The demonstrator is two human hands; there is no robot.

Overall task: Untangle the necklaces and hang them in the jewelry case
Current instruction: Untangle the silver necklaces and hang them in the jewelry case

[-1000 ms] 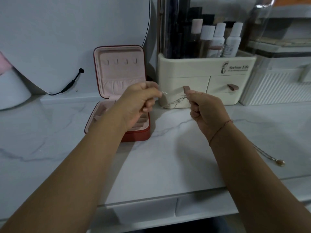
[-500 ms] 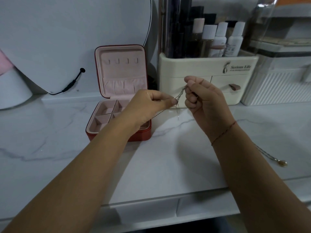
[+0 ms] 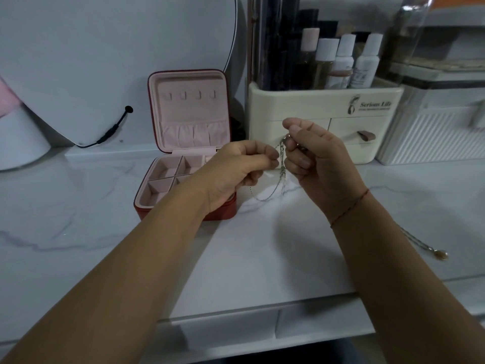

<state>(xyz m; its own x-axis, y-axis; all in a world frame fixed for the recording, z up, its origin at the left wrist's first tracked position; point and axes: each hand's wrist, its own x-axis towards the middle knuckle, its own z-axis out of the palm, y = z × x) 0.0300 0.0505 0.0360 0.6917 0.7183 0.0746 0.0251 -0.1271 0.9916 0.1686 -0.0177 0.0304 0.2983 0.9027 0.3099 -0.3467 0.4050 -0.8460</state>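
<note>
Both grips are raised above the white marble worktop [image 3: 262,258], just in front of a cream organiser [image 3: 325,111]. The left grip [image 3: 237,170] pinches a thin silver necklace [image 3: 281,164] between thumb and forefinger, its other fingers curled under. The right grip [image 3: 319,164], palm turned toward the camera, holds the upper part of the same chain in its bent fingers (which of them actually clamp it is hard to make out). Between the two grips the chain hangs in a knotted bunch, and a loose loop sags down and to the left toward the worktop; I cannot tell whether it touches. A red thread bracelet [image 3: 350,207] circles the right wrist. The red jewelry case [image 3: 189,122] stands open behind the left grip, its pink lid upright with four small hooks in a row. A second necklace [image 3: 422,242] with a small pendant lies on the worktop beside the right forearm, well apart from the case. Bottles [image 3: 343,61] stand in the organiser's top
</note>
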